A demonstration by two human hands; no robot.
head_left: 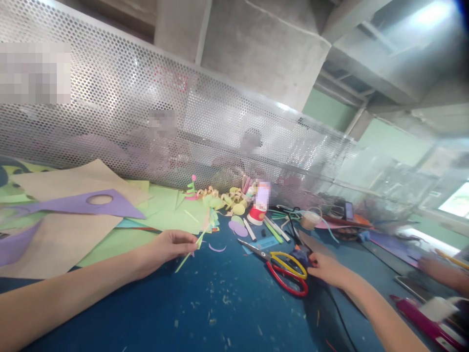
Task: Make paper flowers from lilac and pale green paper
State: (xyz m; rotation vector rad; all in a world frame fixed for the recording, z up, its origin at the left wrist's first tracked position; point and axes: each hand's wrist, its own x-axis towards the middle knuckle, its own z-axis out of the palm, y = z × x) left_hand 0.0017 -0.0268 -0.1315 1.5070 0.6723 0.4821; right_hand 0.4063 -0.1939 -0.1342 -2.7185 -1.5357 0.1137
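Observation:
My left hand point(176, 244) pinches a thin light green paper strip point(200, 238) between thumb and fingertips, just over the blue table point(220, 313). On the right, my right hand point(324, 268) has its fingers closed on a dark blue tool point(302, 254), partly hidden and blurred. A black cord point(339, 308) runs down the table below that hand. Scissors point(284, 271) with one yellow and one red handle lie just left of the right hand, blades pointing away to the left. Near the left hand rests a curved purple paper scrap point(217, 248).
Stacked green paper point(168, 210), tan sheets point(66, 249) and a purple sheet with a hole point(120, 203) lie left. Behind are yellow-green paper pieces point(238, 208), a red cup point(256, 216) and markers point(273, 230). A perforated metal screen point(220, 122) stands behind. Another person's hand point(441, 271) is far right.

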